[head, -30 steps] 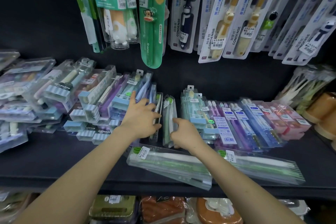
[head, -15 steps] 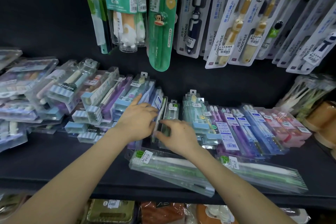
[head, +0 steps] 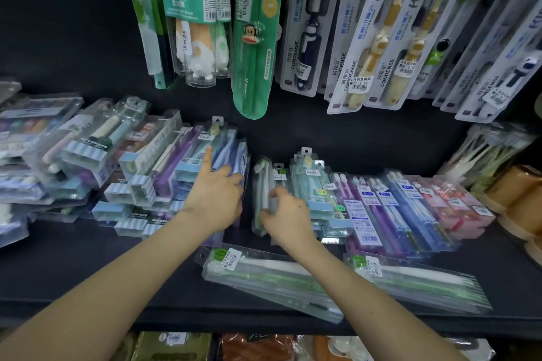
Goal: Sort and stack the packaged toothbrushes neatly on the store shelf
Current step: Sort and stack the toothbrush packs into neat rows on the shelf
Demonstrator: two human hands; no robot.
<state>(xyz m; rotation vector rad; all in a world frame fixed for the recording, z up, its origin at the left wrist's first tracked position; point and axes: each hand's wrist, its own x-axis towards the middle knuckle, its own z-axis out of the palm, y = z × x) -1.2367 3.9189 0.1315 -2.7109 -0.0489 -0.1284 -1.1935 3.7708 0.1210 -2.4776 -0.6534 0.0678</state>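
Now the right hand is pinching the slim clear-plastic green-and-white toothbrush packs standing on edge on the black shelf, while the left hand, fingers loosely spread, is bracing the leaning blue-and-purple boxed packs, which may be toppling right once released.

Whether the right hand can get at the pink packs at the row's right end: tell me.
Probably yes: the pink packs lie uncovered on its side, nothing between. But the right hand grips a clear green-brush pack and must release that first.

Dim, dark-backed scene lit from the front; wide-angle bending and soft blur at edges.
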